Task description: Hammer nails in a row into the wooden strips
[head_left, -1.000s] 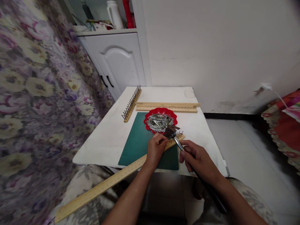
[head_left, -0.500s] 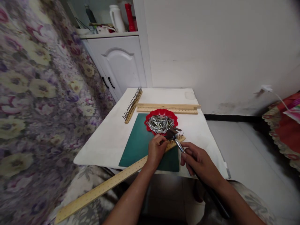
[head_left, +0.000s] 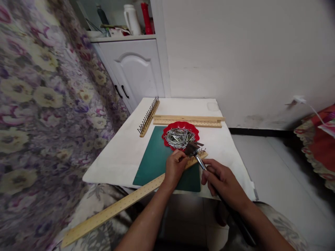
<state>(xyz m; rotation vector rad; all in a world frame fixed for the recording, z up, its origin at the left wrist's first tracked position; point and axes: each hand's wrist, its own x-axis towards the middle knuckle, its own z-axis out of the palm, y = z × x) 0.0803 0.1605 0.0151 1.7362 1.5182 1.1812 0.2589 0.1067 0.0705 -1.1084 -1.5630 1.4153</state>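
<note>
My right hand (head_left: 222, 179) is wrapped round the dark handle of a claw hammer (head_left: 200, 162), whose shaft is shiny metal near the head. The hammer head rests low over the far end of a long wooden strip (head_left: 131, 198) with rows of small holes. Several nails (head_left: 201, 151) stand up from that end. My left hand (head_left: 175, 165) is closed in a pinch at the strip, right beside the hammer head; what the fingertips hold is hidden. Just beyond the hands sits a red scalloped dish (head_left: 165, 131) heaped with loose silver nails (head_left: 180, 138).
A green mat (head_left: 149, 160) lies under the strip on a white-covered table (head_left: 112, 158). Another strip (head_left: 149, 119), full of upright nails, lies at the back left. More wooden strips (head_left: 187, 120) lie behind the dish. The near strip extends past the table edge over my leg.
The camera view has shifted slightly. Both hands, the hammer and the strip keep nearly the same places relative to each other.
</note>
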